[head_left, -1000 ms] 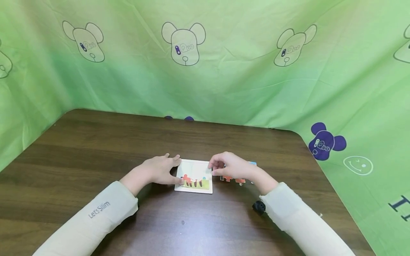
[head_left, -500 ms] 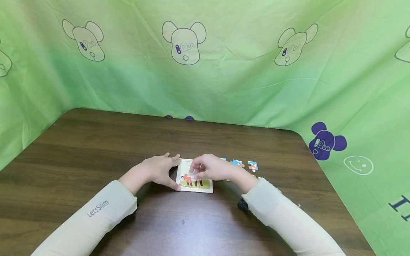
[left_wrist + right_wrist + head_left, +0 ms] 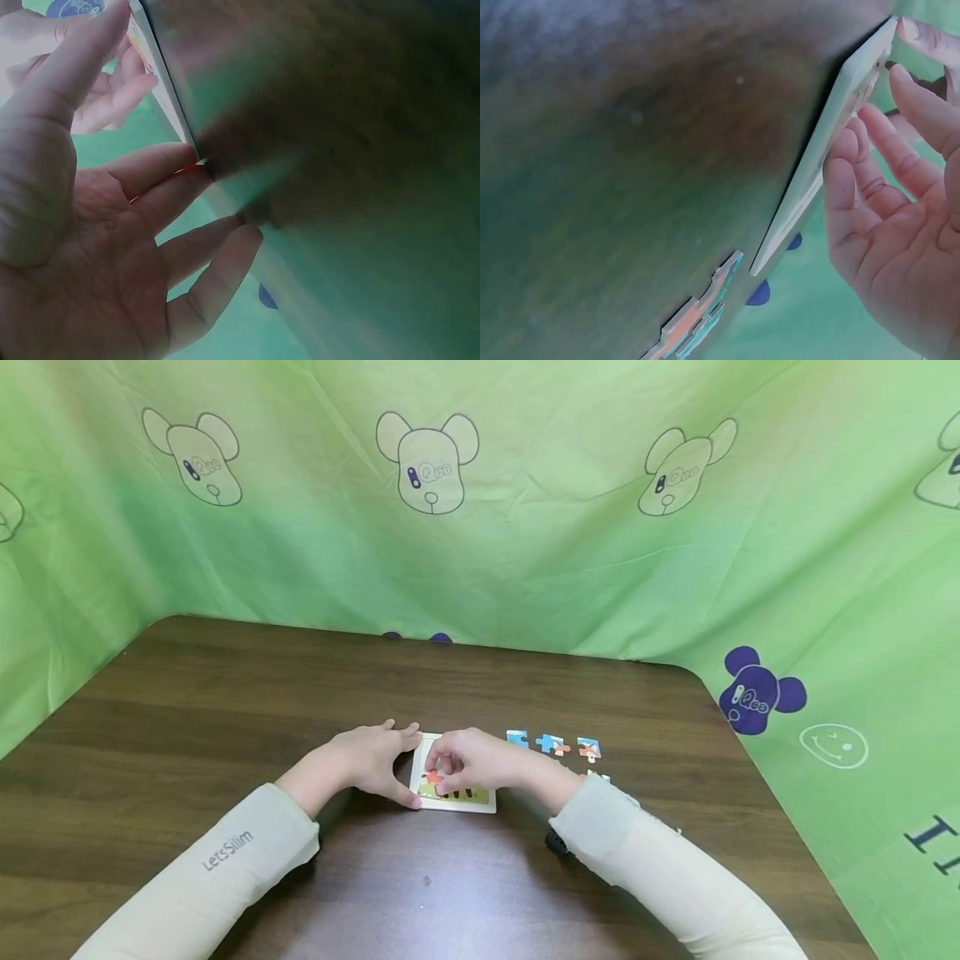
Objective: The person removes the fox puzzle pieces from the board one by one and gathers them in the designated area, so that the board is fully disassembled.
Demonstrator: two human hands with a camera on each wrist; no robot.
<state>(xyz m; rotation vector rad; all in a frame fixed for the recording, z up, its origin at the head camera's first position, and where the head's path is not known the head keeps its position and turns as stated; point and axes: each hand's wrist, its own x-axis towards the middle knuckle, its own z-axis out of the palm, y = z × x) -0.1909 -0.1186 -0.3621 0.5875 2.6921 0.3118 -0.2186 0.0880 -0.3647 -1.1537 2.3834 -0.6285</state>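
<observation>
A small white-rimmed puzzle tray (image 3: 471,808) lies on the table, its lower part showing a yellow-green strip with dark legs. Thumb and fingers of my left hand (image 3: 373,762) are spread along its left side, touching the edge; the left wrist view shows the fingers nearly straight against the tray (image 3: 166,86). My right hand (image 3: 480,760) reaches over the tray with bent fingers, thumb and fingertips pinching an orange puzzle piece (image 3: 434,778) at the left part of the picture. In the right wrist view, the right hand (image 3: 900,195) partly hides the piece.
Several loose puzzle pieces lie right of the tray: a blue one (image 3: 516,737), a blue-and-orange one (image 3: 552,744) and another (image 3: 589,749), with more partly behind the right sleeve (image 3: 600,810). Wooden tabletop (image 3: 300,677) surrounds them; a green printed curtain (image 3: 555,560) hangs behind.
My right hand has moved left from the tray's right edge to the orange piece, uncovering loose pieces on the right. The left hand stays at the tray; its thumb has slid down to the lower corner.
</observation>
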